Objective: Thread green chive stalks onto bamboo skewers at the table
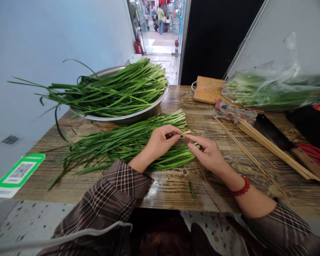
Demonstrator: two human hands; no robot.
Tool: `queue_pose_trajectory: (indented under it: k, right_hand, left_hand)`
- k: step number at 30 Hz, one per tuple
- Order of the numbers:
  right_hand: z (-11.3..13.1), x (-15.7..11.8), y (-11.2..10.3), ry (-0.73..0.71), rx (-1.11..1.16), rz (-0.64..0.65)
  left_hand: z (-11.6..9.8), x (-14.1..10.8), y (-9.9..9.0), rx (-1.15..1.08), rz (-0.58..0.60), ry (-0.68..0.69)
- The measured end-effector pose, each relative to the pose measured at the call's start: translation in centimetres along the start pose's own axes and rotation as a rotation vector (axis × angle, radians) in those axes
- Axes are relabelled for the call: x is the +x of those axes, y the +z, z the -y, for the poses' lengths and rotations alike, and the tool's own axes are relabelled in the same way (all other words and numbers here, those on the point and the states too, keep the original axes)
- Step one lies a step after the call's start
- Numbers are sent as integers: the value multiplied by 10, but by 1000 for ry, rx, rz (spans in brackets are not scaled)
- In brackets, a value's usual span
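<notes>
Over the middle of the table, my left hand [162, 140] pinches the pale ends of a few garlic chives [186, 133] between thumb and fingers. Close beside it, my right hand [209, 153] has its thumb and fingertips closed on a thin bamboo skewer [204, 177]. The skewer slants down toward the table's front edge, its upper end near the chive ends; whether it pierces them is hidden by my fingers. Loose chives [104, 147] lie in a spread pile beneath both hands, pale ends to the right.
A metal basin [149, 113] heaped with chives stands behind the pile. To the right lie a skewer bundle [277, 149], loose skewers [245, 154], a knife [280, 137], red-handled scissors [313, 153], a cutting board [209, 89] and a plastic bag [272, 85] of greens.
</notes>
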State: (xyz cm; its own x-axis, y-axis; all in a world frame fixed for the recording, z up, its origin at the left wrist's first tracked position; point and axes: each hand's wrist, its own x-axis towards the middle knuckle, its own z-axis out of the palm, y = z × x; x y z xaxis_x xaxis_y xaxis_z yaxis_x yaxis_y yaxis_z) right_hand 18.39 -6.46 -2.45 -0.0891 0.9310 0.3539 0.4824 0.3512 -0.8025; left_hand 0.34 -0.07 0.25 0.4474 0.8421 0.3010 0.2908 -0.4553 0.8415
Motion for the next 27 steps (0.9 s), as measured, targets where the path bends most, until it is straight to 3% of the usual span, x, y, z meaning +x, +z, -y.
queue_pose_trajectory:
  k: [18,27]
  right_hand:
    - [1,-1,-1,3,-1,15]
    - [0,0,0,34,23,10]
  left_hand:
    - [-3,0,0,60,-5,40]
    - [-1,-1,-1,93,31,138]
